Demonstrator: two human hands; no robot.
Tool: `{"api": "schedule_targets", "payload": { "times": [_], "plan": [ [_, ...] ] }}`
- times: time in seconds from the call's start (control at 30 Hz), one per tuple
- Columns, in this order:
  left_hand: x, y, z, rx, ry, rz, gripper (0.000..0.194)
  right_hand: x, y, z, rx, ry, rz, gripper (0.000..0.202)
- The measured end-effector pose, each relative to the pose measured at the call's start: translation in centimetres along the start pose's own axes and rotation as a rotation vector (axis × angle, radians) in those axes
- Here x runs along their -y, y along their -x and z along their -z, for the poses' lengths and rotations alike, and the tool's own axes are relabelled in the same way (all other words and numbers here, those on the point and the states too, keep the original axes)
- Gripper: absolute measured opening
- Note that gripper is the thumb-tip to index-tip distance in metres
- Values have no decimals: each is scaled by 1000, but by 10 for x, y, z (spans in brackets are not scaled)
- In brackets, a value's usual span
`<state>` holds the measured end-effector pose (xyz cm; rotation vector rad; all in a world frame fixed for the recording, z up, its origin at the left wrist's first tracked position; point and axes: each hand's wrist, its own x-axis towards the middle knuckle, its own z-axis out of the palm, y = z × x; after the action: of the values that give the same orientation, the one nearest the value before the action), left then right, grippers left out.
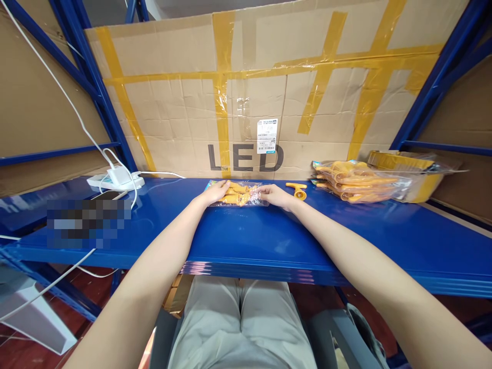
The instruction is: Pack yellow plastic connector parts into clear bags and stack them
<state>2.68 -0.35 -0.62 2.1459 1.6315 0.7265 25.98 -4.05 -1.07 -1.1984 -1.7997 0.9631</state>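
A clear plastic bag (246,188) with orange plastic parts in it lies flat on the blue shelf top in front of me. My left hand (216,193) holds the bag's left end, its fingers resting over the orange parts near a colourful printed edge. At the other end, my right hand (275,196) has its fingers closed on the clear plastic. Just right of that hand lies a loose orange part (297,190), with a straight bar and a rounded cup; nothing touches it. What the orange parts are for, I cannot tell.
Several bags of orange parts (351,180) are stacked at the right, against an open taped cardboard box (421,177). A large cardboard sheet (177,118) marked LED stands behind the shelf. A power strip (115,178) with white cables and a blurred phone (90,215) occupy the left.
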Motion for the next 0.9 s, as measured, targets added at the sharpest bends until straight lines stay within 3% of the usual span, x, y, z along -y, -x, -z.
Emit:
{"api": "schedule_targets", "payload": {
  "times": [0.2, 0.37, 0.53, 0.7, 0.8, 0.9],
  "plan": [
    [-6, 5, 4, -12, -44, 17, 60, 0, 3, 3, 42, 9, 27, 33],
    [-1, 0, 3, -30, -70, -14, 61, -4, 1, 1, 141, 194, 43, 35],
    [0, 0, 2, 3, -136, -27, 67, -5, -2, -1, 110, 389, 164, 29],
    [-2, 2, 5, 35, -194, 26, 65, 7, 0, 14, -127, 708, 97, 34],
    [1, 0, 6, 20, -198, 51, 66, 11, 3, 33, -309, 924, -51, 38],
    [8, -2, 6, -11, -181, 37, 65, 5, 5, 55, -402, 1028, -220, 41]
  ]
}}
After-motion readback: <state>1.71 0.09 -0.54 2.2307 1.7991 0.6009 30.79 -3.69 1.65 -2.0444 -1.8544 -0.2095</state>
